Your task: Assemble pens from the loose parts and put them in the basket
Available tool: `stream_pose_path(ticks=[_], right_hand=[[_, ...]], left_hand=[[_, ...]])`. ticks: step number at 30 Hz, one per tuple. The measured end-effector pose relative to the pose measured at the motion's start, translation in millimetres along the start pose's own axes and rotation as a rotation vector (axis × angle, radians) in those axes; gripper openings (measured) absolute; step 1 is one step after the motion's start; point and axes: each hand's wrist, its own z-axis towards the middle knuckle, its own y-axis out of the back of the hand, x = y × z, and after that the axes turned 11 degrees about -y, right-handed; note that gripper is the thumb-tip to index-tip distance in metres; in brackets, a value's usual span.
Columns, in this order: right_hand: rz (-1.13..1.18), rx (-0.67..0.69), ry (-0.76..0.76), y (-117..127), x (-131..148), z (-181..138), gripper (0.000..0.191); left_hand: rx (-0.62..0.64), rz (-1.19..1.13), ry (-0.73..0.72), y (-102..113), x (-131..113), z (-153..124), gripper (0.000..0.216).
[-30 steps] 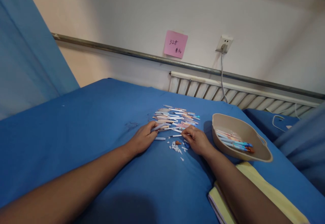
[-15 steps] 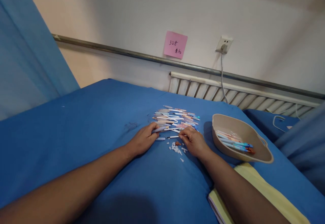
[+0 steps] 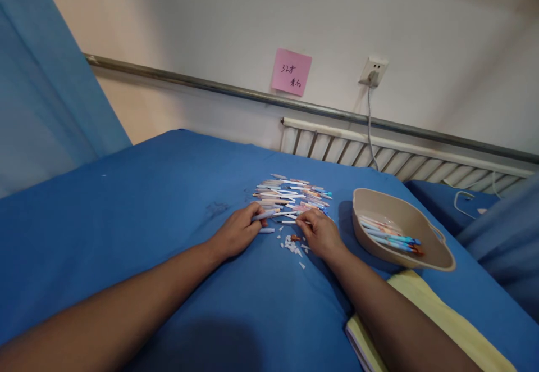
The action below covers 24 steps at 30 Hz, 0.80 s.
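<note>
My left hand [image 3: 238,228] is closed around a lavender pen barrel [image 3: 263,214], which points to the right. A thin white refill [image 3: 288,222] is pinched by its right end between the fingertips of my right hand [image 3: 320,232]. Its dark tip points left, just below the held barrel. Another pale barrel [image 3: 266,230] lies on the blue sheet by my left fingers. Behind both hands is a loose pile of pen parts [image 3: 273,195], with barrels, white refills and patterned pieces. Small white cone tips [image 3: 289,246] and a brown piece [image 3: 295,237] lie in front.
At the right stands a beige basket [image 3: 442,259] with several finished-looking pens [image 3: 389,238] in it. A folded yellow cloth [image 3: 429,299] lies under my right forearm. Beyond the blue sheet [image 3: 177,175] are a radiator [image 3: 337,148], a metal rail [image 3: 210,86] and a wall socket [image 3: 374,71].
My right hand has lifted the white refill slightly, away from the loose barrel and closer to the barrel in my left hand. My left hand has hardly moved.
</note>
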Motion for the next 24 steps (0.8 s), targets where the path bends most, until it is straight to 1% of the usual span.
stream_pose_path(ticks=[6,13,16,21,24], right_hand=[[0.01,-0.031,-0.036,-0.1,-0.6,-0.2,0.015],[0.034,-0.045,-0.045,0.9,-0.7,-2.8,0.014],[0.08,-0.056,-0.062,1.1,-1.8,-3.6,0.014],[0.245,-0.066,-0.078,1.3,-3.3,-4.5,0.013],[0.256,-0.062,-0.078,2.3,-3.1,-5.0,0.014]], left_hand=[[0.035,0.014,0.012,1.3,-0.7,0.3,0.018],[0.041,0.011,0.003,0.9,0.0,-1.0,0.017],[0.04,0.0,0.015,0.8,-0.7,-1.3,0.016],[-0.019,0.002,0.033,0.6,0.2,-0.9,0.013],[-0.055,0.014,0.014,1.2,0.4,-0.7,0.01]])
